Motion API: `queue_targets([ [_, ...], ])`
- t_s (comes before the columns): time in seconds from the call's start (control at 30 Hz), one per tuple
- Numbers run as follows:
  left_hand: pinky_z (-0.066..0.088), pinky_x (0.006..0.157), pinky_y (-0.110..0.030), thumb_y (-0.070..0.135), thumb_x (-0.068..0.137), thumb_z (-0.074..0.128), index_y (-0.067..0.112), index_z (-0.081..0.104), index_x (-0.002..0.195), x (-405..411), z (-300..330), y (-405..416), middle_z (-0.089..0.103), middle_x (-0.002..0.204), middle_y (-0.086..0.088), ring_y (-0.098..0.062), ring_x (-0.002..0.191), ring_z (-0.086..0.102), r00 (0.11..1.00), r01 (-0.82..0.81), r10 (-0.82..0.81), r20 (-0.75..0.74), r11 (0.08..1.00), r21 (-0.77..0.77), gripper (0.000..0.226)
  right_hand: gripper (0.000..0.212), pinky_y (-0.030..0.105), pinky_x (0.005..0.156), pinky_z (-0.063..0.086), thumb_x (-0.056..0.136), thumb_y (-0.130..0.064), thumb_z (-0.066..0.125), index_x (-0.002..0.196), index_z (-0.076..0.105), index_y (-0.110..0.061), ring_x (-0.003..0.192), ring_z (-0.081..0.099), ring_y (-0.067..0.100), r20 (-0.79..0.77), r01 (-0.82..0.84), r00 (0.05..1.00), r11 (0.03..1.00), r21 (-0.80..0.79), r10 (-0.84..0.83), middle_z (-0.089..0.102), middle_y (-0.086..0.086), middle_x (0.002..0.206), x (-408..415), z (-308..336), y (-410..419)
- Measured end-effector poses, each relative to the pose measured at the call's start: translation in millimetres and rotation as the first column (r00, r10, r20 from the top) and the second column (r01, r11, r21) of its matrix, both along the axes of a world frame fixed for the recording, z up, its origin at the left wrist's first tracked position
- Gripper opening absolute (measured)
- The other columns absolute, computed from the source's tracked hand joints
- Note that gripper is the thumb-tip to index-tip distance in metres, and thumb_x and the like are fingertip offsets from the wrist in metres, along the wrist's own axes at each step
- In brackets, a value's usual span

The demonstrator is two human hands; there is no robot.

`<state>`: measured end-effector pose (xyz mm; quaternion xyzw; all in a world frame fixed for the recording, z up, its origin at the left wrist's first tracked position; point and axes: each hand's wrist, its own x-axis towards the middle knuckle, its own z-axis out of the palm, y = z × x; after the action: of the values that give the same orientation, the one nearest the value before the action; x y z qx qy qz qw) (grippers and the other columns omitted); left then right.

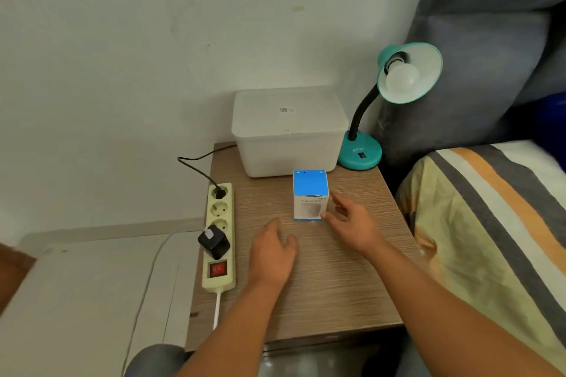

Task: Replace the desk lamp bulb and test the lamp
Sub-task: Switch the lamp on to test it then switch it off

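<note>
Right hand (352, 225) spread, fingertips at box (310, 194) right side, not yet pinching. Left hand (272, 249) loose, empty on worktop (337, 285). Pinch box sides squarely, lift straight; lamp (395, 95) beyond grip.

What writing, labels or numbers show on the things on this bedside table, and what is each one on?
"ATN": raised letters on the teal lamp base, just above its switch.
Small dark printed mark, perhaps a code: on the lid of the white plastic box, too small to read.
Short code and a line of print: on the white front of the blue and white bulb box, too blurred to read.
Markings on the red switch of the power strip: unreadable.
</note>
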<state>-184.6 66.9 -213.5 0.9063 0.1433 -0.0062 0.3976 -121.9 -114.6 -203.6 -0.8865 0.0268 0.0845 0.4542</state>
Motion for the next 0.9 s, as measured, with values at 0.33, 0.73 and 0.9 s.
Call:
queue_targets([
  [0.33,0.054,0.086,-0.027,0.027,0.098,0.06,0.019,0.063,0.134,55.2,3.7,-10.4,0.072,0.114,0.003,-0.011,0.101,0.068,0.982,-0.013,0.042,0.186,0.988,-0.154,0.037,0.04,0.004,0.078,0.046,0.089,-0.016,0.066,0.127,0.061,-0.027,0.095,0.059,-0.016,0.138,0.035,0.989,0.987,0.155,-0.057,0.063,-0.029,0.1,24.4,-6.3,21.0],
  [0.73,0.051,0.076,-0.016,0.023,0.1,0.058,0.019,0.061,0.136,93.0,-0.3,5.4,0.072,0.113,0.002,-0.007,0.098,0.065,0.974,0.004,0.019,0.227,0.995,-0.103,0.036,0.044,0.014,0.077,0.051,0.089,-0.026,0.067,0.132,0.057,-0.029,0.089,0.061,-0.016,0.138,0.068,0.986,0.979,0.191,-0.095,0.067,-0.014,0.108,57.3,-17.7,38.4],
  [0.9,0.055,0.082,-0.033,0.024,0.101,0.054,0.014,0.06,0.134,84.9,-1.5,6.6,0.071,0.111,-0.001,-0.016,0.098,0.067,0.971,0.012,0.008,0.237,0.996,-0.083,0.035,0.053,0.035,0.094,0.052,0.09,-0.029,0.066,0.14,0.048,-0.024,0.108,0.062,0.007,0.09,0.037,0.994,0.98,0.196,-0.056,0.064,-0.001,0.125,51.6,-16.8,37.1],
])
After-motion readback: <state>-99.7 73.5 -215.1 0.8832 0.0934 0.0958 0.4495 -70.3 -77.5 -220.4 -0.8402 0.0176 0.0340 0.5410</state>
